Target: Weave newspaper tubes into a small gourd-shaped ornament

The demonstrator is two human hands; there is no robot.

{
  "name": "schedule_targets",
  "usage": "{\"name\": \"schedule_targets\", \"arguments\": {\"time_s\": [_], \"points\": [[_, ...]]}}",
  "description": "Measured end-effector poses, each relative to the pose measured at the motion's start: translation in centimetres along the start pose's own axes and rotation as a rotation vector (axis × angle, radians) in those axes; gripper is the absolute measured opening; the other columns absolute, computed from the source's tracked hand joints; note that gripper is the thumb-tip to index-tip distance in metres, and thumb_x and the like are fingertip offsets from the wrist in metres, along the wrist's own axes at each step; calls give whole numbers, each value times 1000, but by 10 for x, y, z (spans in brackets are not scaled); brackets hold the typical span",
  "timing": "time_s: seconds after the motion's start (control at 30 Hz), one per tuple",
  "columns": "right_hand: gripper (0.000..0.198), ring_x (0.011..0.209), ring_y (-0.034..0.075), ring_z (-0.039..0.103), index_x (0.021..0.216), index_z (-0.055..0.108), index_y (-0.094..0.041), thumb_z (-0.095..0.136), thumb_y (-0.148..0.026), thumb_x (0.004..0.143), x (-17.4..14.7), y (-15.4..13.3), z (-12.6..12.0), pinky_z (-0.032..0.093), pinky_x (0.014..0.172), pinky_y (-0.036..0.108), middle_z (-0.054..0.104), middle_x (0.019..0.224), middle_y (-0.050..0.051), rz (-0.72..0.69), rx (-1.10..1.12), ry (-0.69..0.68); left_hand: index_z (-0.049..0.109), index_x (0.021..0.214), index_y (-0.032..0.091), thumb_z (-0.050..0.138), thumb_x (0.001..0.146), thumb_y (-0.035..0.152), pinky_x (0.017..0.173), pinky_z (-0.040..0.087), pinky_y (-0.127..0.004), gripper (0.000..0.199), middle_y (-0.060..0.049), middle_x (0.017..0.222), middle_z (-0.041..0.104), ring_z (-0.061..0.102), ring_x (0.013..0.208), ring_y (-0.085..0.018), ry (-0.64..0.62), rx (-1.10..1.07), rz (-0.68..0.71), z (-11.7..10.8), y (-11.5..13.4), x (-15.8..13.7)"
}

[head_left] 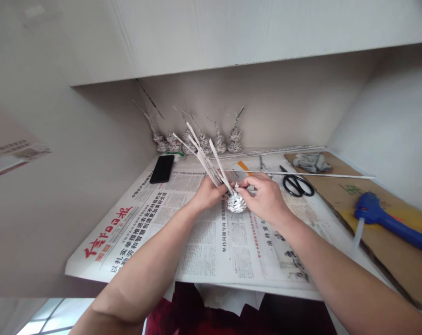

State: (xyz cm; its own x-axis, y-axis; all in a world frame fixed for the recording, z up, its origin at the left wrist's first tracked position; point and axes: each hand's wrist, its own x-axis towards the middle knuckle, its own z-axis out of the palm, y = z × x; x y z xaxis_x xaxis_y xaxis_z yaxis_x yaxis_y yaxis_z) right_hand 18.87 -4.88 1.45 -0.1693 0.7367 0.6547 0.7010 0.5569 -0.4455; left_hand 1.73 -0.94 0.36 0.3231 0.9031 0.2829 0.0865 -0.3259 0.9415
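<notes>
A small round woven paper piece is held between my two hands over the newspaper. Several rolled paper sticks rise from it, leaning up and to the left. My left hand is closed round the base of these sticks and the piece's left side. My right hand pinches at the top right of the weave, thumb and finger together. One long thin paper stick runs from near my hands out to the right. My fingers hide part of the weave.
Several gourd-shaped woven paper pieces stand along the back wall. A black phone lies at the left. To the right are black-handled scissors, a crumpled grey cloth, and a blue glue gun on cardboard.
</notes>
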Motion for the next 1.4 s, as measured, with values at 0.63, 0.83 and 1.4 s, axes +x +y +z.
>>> {"name": "schedule_targets", "arguments": {"time_s": [0.63, 0.83, 1.4], "points": [[7, 75, 17, 62, 73, 64, -23, 68, -22, 79, -9, -9, 9, 46, 73, 28, 67, 73, -1, 7, -17, 110, 69, 91, 11, 67, 73, 30, 43, 47, -19, 26, -4, 74, 65, 55, 53, -9, 88, -28, -94, 5, 5, -2], [4, 76, 18, 64, 75, 66, -24, 68, -25, 79, -9, -11, 10, 48, 74, 29, 69, 77, 0, 36, 32, 115, 70, 100, 12, 64, 75, 26, 43, 48, -18, 30, -6, 87, 69, 57, 59, -10, 72, -16, -108, 5, 8, -4], [8, 85, 23, 60, 74, 68, -22, 63, -19, 80, -8, -12, 8, 46, 80, 35, 70, 80, 4, -25, -8, -20, 69, 88, 11, 64, 79, 48, 42, 49, -20, 38, -5, 71, 68, 58, 50, -11, 90, 37, -122, 6, 5, -4]]}}
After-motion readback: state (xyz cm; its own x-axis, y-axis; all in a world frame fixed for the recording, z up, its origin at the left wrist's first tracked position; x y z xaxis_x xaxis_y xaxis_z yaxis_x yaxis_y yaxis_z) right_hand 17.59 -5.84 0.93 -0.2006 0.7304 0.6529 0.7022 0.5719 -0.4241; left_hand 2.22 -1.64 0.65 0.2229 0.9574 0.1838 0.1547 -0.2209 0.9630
